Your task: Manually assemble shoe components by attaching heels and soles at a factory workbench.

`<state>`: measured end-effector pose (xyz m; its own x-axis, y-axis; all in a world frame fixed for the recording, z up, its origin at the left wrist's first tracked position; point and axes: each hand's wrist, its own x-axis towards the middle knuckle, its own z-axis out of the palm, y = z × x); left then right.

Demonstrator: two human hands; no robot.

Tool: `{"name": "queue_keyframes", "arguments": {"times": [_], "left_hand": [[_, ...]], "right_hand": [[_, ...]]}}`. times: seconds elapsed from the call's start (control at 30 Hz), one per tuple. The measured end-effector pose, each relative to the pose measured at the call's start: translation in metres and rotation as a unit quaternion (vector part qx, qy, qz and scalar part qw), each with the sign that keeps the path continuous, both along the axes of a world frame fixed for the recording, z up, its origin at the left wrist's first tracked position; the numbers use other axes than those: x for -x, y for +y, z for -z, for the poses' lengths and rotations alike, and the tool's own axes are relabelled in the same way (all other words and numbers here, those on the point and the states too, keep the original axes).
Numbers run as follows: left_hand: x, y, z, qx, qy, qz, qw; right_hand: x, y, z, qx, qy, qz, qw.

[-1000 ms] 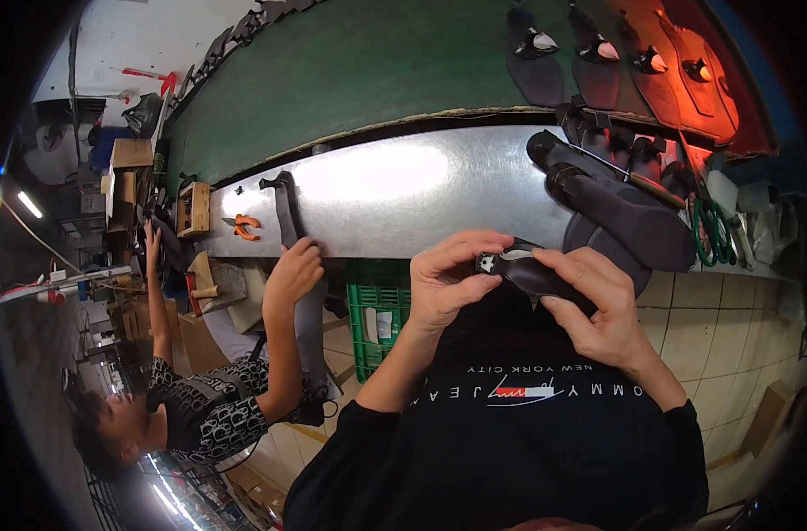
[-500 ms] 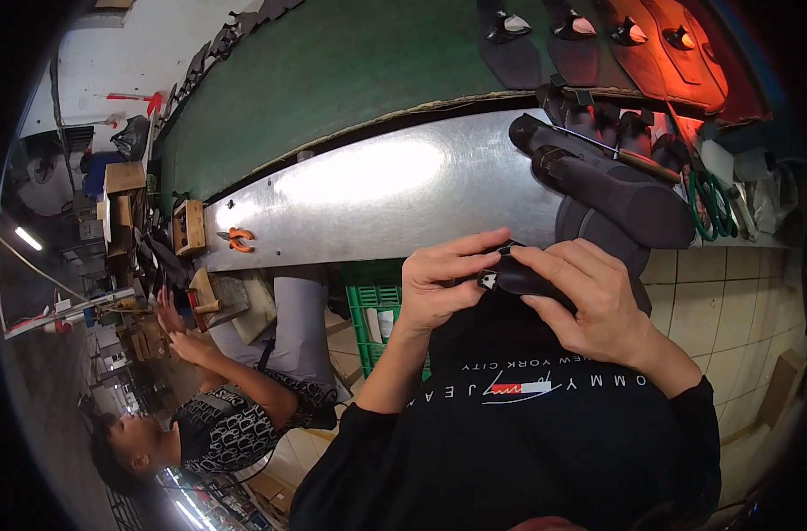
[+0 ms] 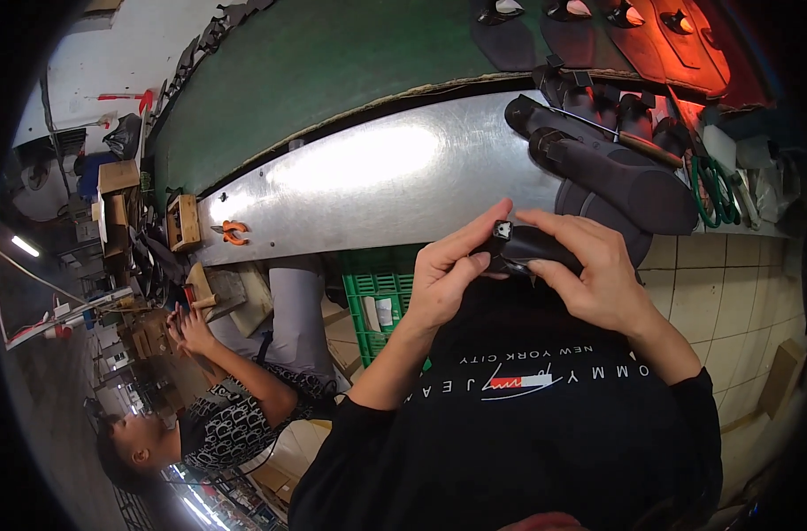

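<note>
Between my two hands, close to my chest, is a black heeled shoe sole (image 3: pixel 549 248), its square heel tip with a white patch pointing up and left. My left hand (image 3: pixel 443 279) pinches the heel end, thumb on the near side and fingers stretched along the far side. My right hand (image 3: pixel 598 270) is wrapped round the other end, thumb below and fingers above, hiding much of it. Just beyond, several black soles with heels (image 3: pixel 629 186) lie overlapping at the right end of the metal bench (image 3: pixel 377 203).
Orange-handled pliers (image 3: pixel 234 233) and a small wooden box (image 3: pixel 184 223) are at the bench's left end. Flat soles (image 3: pixel 576 44) line the green table (image 3: pixel 333 75) under red light. A green crate (image 3: pixel 359 288) stands below. Another person (image 3: pixel 235 398) works at left.
The sole has been turned in my hands, so its heel tip now points further up. My left thumb has shifted beneath the heel. The other person's hands have come together.
</note>
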<state>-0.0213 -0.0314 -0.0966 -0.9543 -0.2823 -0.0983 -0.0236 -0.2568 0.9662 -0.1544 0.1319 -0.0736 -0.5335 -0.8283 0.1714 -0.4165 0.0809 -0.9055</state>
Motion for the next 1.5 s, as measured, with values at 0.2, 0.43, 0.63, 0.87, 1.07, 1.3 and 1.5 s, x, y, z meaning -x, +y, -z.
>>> {"name": "queue_keyframes", "arguments": {"times": [0.2, 0.43, 0.63, 0.87, 1.07, 1.3, 1.5], "left_hand": [[-0.002, 0.002, 0.004, -0.071, -0.038, 0.003, 0.997], [0.005, 0.012, -0.009, -0.066, -0.061, -0.042, 0.995], [0.007, 0.0, 0.0, -0.085, -0.094, -0.039, 0.991], [0.012, -0.003, -0.004, -0.077, -0.126, -0.021, 0.989], [0.015, -0.003, -0.005, -0.064, -0.119, -0.022, 0.991], [0.017, -0.005, -0.007, -0.09, -0.145, -0.026, 0.985], [0.015, -0.006, -0.014, -0.236, -0.152, -0.012, 0.96]], "right_hand": [[-0.001, 0.0, 0.007, 0.0, 0.011, -0.015, 1.0], [0.002, 0.001, 0.005, -0.008, 0.107, -0.026, 0.994], [0.013, -0.002, 0.004, 0.001, 0.125, -0.097, 0.987], [0.01, 0.002, 0.011, -0.039, -0.01, -0.113, 0.993], [0.005, 0.002, 0.019, -0.02, -0.029, -0.071, 0.997], [0.001, 0.002, 0.022, 0.007, 0.011, -0.039, 0.999], [-0.002, 0.005, 0.018, 0.059, 0.12, -0.019, 0.991]]}}
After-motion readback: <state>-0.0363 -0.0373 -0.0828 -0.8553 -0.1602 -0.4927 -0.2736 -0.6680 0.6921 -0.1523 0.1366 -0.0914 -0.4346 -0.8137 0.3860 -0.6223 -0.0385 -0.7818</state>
